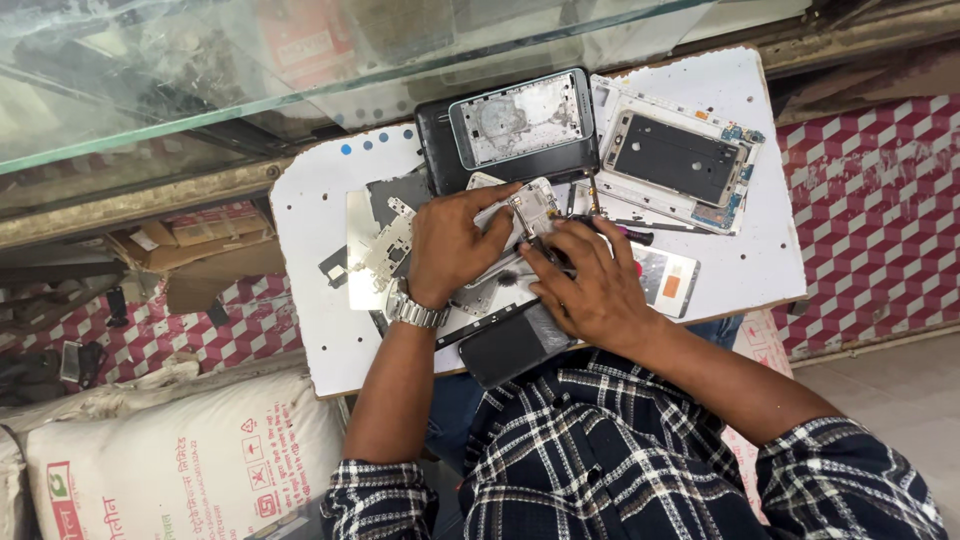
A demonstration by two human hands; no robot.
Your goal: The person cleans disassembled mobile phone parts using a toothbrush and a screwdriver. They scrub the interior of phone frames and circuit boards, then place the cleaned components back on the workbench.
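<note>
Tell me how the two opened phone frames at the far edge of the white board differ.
The left phone frame shows a pale, silvery inside; the right phone frame shows a dark rectangular panel. The left one lies on top of a black slab; the right one lies directly on the white board. The right frame has small blue parts at its corners; the left has none visible. Both lie flat, opened and untouched by either hand.

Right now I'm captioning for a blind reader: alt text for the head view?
Two hands, left and right, work on an opened phone on a white board. Two more stripped phone frames lie beyond.
</note>
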